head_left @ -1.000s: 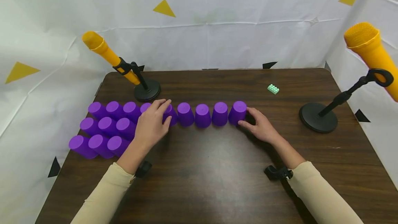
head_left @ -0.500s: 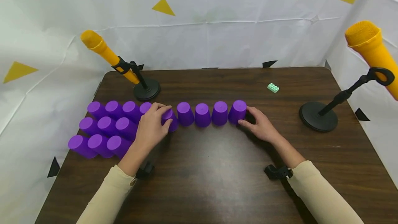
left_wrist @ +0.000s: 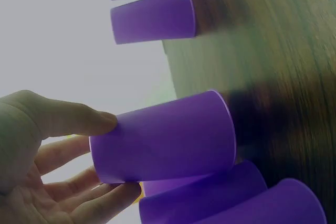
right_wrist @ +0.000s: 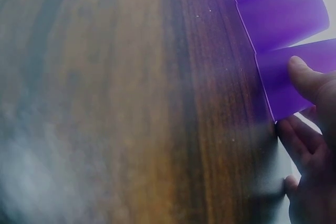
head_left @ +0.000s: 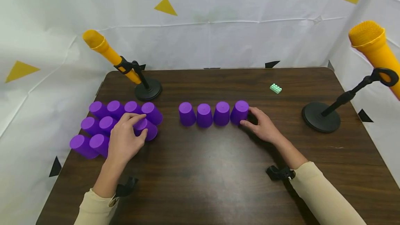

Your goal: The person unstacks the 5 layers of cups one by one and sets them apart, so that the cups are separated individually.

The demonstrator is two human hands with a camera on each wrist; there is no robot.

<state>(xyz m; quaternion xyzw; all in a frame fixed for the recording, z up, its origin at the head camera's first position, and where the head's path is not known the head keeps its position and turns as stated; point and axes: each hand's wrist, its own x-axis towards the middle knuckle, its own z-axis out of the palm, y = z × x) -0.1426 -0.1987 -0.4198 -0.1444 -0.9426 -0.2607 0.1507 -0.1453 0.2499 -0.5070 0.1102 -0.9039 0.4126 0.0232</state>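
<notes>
My left hand (head_left: 125,140) pinches an upside-down purple cup (head_left: 147,129) near its closed end, thumb on one side and fingers on the other. In the left wrist view this cup (left_wrist: 168,142) overlaps other purple cups. It is at the right side of the purple cup group (head_left: 82,146), part of which my left hand hides. Farther right, several upside-down cups stand in a row. My right hand (head_left: 264,126) holds the row's end cup (head_left: 239,112), thumb (right_wrist: 304,77) on its near side and fingers beyond.
On the dark wooden table (head_left: 212,180), a yellow microphone (head_left: 107,55) on a black stand rises at the back left. Another yellow microphone (head_left: 373,53) stands on the right. A small mint-green toy brick (head_left: 275,88) lies at the back. White sheeting (head_left: 237,41) hangs behind.
My left hand closed on the left-end cup of the middle row and carried it left, leaving a gap between that row and the group. My right hand has stayed at its cup.
</notes>
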